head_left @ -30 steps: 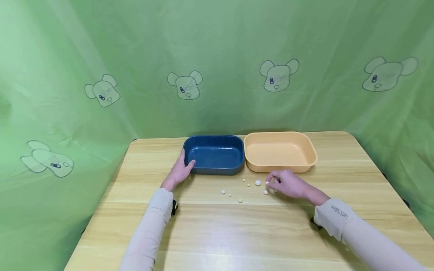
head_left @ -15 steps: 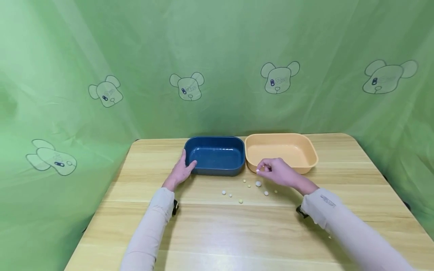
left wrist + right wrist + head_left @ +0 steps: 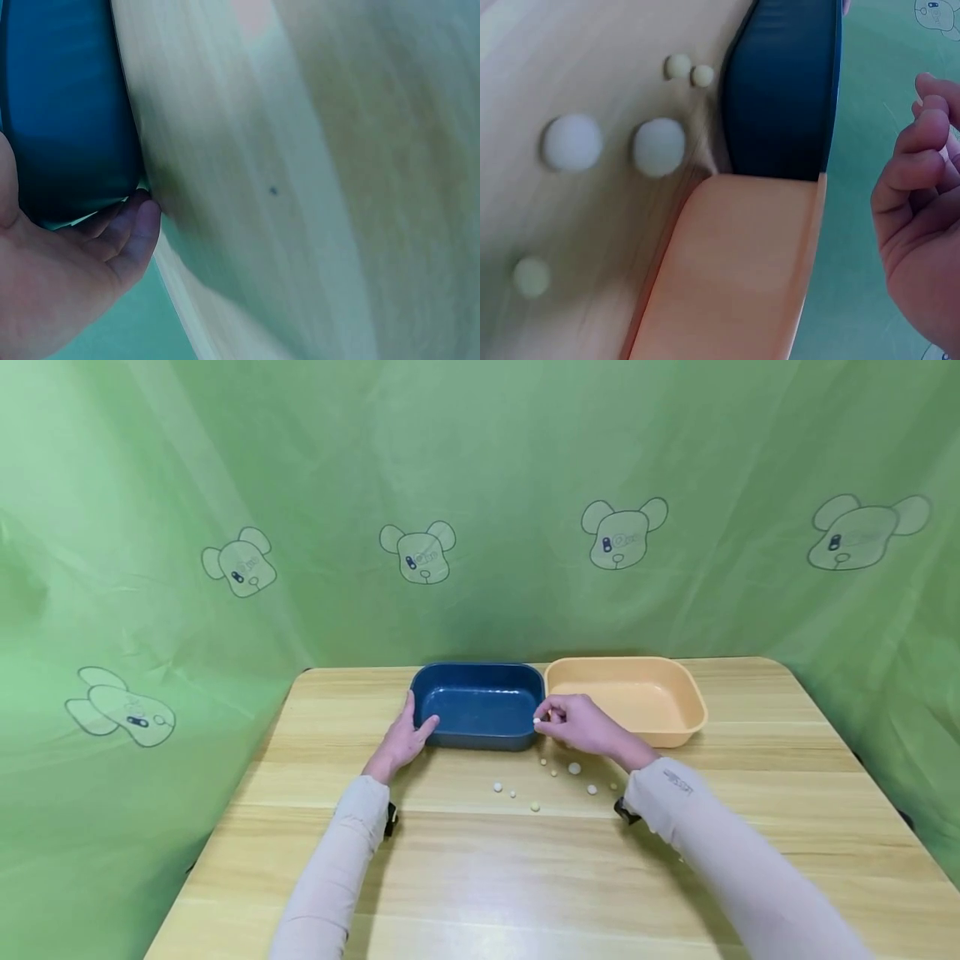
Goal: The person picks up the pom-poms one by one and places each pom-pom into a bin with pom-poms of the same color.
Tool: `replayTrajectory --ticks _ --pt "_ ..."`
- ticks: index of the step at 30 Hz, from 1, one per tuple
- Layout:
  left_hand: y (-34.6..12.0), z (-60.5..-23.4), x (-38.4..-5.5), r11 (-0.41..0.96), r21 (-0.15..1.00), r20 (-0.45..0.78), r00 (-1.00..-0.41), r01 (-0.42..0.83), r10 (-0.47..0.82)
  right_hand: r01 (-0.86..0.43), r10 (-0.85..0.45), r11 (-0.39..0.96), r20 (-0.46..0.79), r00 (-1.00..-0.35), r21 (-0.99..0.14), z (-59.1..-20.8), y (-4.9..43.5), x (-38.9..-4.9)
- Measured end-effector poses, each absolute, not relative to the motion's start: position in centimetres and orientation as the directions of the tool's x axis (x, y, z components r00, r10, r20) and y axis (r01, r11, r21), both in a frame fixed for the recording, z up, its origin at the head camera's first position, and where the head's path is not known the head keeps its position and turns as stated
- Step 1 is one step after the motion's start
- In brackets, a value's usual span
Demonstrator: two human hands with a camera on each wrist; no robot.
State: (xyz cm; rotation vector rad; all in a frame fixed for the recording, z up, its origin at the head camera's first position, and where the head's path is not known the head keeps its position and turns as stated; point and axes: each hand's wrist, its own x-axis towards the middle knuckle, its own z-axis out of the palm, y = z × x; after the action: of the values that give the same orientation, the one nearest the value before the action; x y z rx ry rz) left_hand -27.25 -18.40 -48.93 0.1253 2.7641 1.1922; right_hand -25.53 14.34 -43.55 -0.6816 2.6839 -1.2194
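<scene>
One small white ball (image 3: 537, 721) sits pinched in my right hand (image 3: 581, 724), fingertips nearly together, by the right rim of the blue tub (image 3: 480, 742); my left hand (image 3: 400, 743) holds its near-left corner. Placing seems in hand; next likely needs shifting inward, then release.

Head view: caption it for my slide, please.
Right hand pinching a small white ball near the navy-blue tub that the left hand holds, peach tub alongside.

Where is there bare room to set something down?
Bare table lies between the left sleeve and right sleeve, nearer the wearer than the loose balls, and right of the orange tray. Crowded: among the balls and near the right hand.
</scene>
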Motion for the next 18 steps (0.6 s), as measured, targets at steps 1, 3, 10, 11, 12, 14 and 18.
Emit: replayTrajectory --ticks 1,3,10,11,12,14,18 --pt "-18.4 -49.0 -27.3 0.686 0.727 -0.083 -0.989 0.026 0.126 -0.348 -0.442 0.575 0.077 -0.894 -0.741 -43.5 14.1 -25.7" --pt "-18.4 -49.0 -27.3 0.69 0.724 -0.082 -0.989 0.026 0.124 -0.347 -0.443 0.574 0.076 -0.893 -0.742 -43.4 13.6 -26.1" --pt "-18.4 -49.0 -27.4 0.707 0.706 -0.078 -0.99 0.031 0.121 -0.29 -0.441 0.558 0.018 -0.897 -0.778 -42.8 12.1 -27.3" --pt "-18.4 -49.0 -27.4 0.709 0.705 -0.078 -0.99 0.031 0.12 -0.278 -0.44 0.551 0.009 -0.898 -0.787 -42.8 11.9 -27.4" --pt "-18.4 -49.0 -27.3 0.709 0.704 -0.077 -0.99 0.03 0.119 -0.265 -0.438 0.544 0.0 -0.899 -0.796 -42.8 11.7 -27.5" --pt "-18.4 -49.1 -27.4 0.712 0.702 -0.076 -0.99 0.03 0.116 -0.25 -0.427 0.541 -0.006 -0.904 -0.803 -42.9 11.3 -27.8" --pt "-18.5 -49.2 -27.4 0.71 0.704 -0.078 -0.99 0.027 0.116 -0.256 -0.419 0.546 0.005 -0.908 -0.798 -43.1 10.6 -28.3"
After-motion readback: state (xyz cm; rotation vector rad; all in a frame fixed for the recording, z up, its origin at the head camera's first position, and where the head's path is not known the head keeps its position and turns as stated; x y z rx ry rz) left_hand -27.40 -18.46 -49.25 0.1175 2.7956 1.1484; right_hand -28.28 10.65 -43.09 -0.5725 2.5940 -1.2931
